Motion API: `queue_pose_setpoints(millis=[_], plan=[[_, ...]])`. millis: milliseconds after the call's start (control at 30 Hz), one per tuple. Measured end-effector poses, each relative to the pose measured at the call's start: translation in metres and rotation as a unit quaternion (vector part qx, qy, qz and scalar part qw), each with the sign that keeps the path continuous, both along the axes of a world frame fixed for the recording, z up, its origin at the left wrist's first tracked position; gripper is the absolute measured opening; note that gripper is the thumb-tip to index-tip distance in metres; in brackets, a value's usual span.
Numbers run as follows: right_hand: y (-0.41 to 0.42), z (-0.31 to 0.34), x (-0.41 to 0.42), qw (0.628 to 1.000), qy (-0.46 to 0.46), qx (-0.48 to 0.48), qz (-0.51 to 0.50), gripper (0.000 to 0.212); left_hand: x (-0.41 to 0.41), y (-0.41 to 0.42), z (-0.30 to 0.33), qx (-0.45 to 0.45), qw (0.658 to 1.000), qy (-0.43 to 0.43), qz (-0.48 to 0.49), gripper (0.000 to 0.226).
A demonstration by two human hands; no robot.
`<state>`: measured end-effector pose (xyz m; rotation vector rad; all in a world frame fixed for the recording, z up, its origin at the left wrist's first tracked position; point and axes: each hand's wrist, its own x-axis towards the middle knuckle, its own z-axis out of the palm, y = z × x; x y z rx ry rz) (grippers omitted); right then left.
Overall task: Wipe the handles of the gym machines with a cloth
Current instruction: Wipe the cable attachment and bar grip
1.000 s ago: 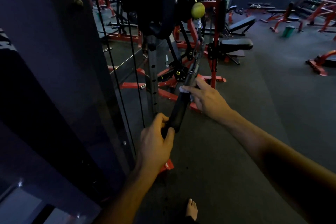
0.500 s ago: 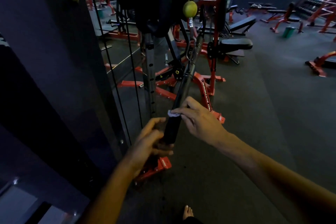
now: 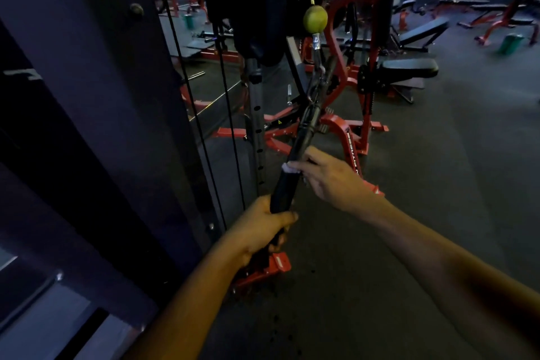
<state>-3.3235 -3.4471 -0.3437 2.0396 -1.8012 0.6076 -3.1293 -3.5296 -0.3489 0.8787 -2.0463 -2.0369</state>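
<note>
Plainly the wiping is mid-course. At the centre of the frame the left hand (image 3: pixel 260 226) has its grip clenched round the lower end of the black bar handle (image 3: pixel 287 178), steadying it. The right hand (image 3: pixel 327 177) pinches a small white cloth (image 3: pixel 289 168) against the handle, just above the thick padded part. The narrower stretch above, toward the yellow-green ball (image 3: pixel 315 19), looks left to do, and so do the red machines (image 3: pixel 365 82) behind.

1 head-worn wide-angle view looks forward and down, close over the handle (image 3: pixel 287 175), gym floor (image 3: pixel 438 184) beyond.
</note>
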Motion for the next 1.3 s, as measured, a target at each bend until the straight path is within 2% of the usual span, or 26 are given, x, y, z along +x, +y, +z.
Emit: queue_pose_setpoints(millis=[167,300,400,467,567,667,800,900,1067,1133,1200,1300], plan=[[-0.017,0.006,-0.012,0.994,-0.071,-0.069,-0.036,0.032,0.003,0.001,-0.004,-0.039,0.999,-0.010,0.010,0.023],[-0.005,-0.014,0.031,0.992,-0.107,-0.061,0.013,0.030,0.014,-0.003,-0.017,-0.069,0.997,-0.022,0.005,0.020],[0.005,-0.032,0.063,0.993,-0.082,-0.018,0.085,0.035,0.023,-0.007,-0.031,-0.113,0.993,-0.034,0.012,0.015],[0.001,-0.035,0.061,0.994,-0.029,0.000,0.108,0.037,0.026,-0.008,-0.036,-0.138,0.990,-0.033,0.028,0.017],[-0.012,-0.026,0.041,0.993,0.033,0.018,0.109,0.040,0.023,-0.008,-0.038,-0.161,0.985,-0.028,0.050,0.029],[-0.026,-0.011,0.015,0.995,0.052,0.021,0.078,0.040,0.018,-0.010,-0.042,-0.159,0.984,-0.036,0.068,0.029],[-0.049,-0.002,-0.019,1.000,-0.010,-0.014,0.007,0.048,0.016,-0.008,-0.048,-0.157,0.985,-0.039,0.065,0.022],[-0.045,-0.010,-0.007,0.999,-0.032,-0.020,0.000,0.040,0.015,-0.004,-0.054,-0.150,0.986,-0.032,0.070,0.024],[-0.012,-0.030,0.041,0.994,0.015,0.023,0.101,0.041,0.016,-0.006,-0.064,-0.157,0.984,-0.029,0.082,0.043],[-0.015,-0.030,0.032,0.992,0.044,0.034,0.115,0.042,0.013,-0.005,-0.066,-0.158,0.984,-0.028,0.083,0.040],[-0.023,-0.022,0.012,0.991,0.062,0.044,0.106,0.045,0.011,-0.005,-0.066,-0.154,0.984,-0.028,0.089,0.028],[-0.042,-0.005,-0.026,0.997,0.059,0.034,0.032,0.054,0.006,-0.005,-0.065,-0.158,0.982,-0.037,0.093,0.022]])
